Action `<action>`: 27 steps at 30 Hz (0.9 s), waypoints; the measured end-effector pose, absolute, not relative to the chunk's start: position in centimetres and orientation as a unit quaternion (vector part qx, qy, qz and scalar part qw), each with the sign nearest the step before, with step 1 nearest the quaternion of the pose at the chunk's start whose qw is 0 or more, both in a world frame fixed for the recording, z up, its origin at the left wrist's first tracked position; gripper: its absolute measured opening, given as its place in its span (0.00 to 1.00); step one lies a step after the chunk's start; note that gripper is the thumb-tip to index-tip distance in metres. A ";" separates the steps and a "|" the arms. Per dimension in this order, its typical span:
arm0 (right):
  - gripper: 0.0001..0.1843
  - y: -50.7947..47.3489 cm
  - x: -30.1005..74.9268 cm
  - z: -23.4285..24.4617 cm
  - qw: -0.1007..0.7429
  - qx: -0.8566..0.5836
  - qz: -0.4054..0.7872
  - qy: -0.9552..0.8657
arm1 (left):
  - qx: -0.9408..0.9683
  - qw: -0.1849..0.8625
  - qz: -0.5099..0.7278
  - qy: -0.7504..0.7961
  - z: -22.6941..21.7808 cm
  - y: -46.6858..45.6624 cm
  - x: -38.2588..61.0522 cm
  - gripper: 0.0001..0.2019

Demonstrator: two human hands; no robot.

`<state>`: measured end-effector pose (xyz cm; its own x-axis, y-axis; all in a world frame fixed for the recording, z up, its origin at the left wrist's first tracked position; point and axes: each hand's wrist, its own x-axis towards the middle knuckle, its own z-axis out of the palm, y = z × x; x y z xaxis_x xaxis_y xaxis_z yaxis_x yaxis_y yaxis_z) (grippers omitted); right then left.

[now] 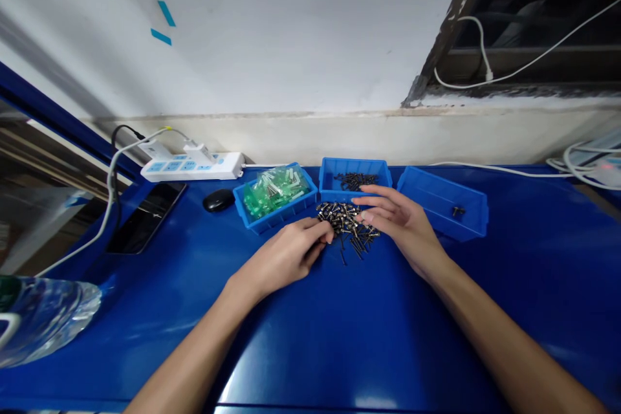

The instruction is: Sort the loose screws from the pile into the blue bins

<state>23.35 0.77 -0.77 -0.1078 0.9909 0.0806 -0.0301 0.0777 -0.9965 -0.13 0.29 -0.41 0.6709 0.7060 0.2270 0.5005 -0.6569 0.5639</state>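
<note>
A loose pile of small dark screws and bolts [345,223] lies on the blue table [339,336] in front of three blue bins. My left hand [286,255] rests at the pile's left edge with fingers curled together, fingertips touching the screws; whether it holds one is hidden. My right hand [398,220] lies over the pile's right side with fingers stretched out flat toward the left. The left bin [257,223] holds green plastic parts, the middle bin [330,191] holds dark screws, and the right bin [436,204] holds one small dark piece [457,211].
A white power strip [194,167] with plugs and cables sits at the back left by the wall. A black mouse [218,200] and a dark phone [145,217] lie left of the bins. A clear water bottle [39,320] lies at the near left. White cables [577,165] run at the right.
</note>
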 end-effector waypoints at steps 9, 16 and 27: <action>0.12 -0.3 22.1 -0.3 0.376 -0.436 0.464 -0.673 | 0.821 0.203 0.402 0.351 -0.2 -0.1 1.0 0.05; 0.10 0.0 22.3 -0.2 0.366 -0.434 0.552 -0.611 | 0.813 0.210 0.425 0.337 -0.8 -0.7 1.6 0.05; 0.19 0.7 23.3 -0.7 0.534 -0.459 0.480 -0.523 | 0.910 0.215 0.212 0.283 -0.5 -0.2 0.6 0.08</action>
<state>23.30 0.71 -0.65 -0.0073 0.9930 0.1175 -0.0335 0.1172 -0.9925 0.56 -0.19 -0.54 0.7494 0.6071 0.2644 0.4241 -0.7467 0.5125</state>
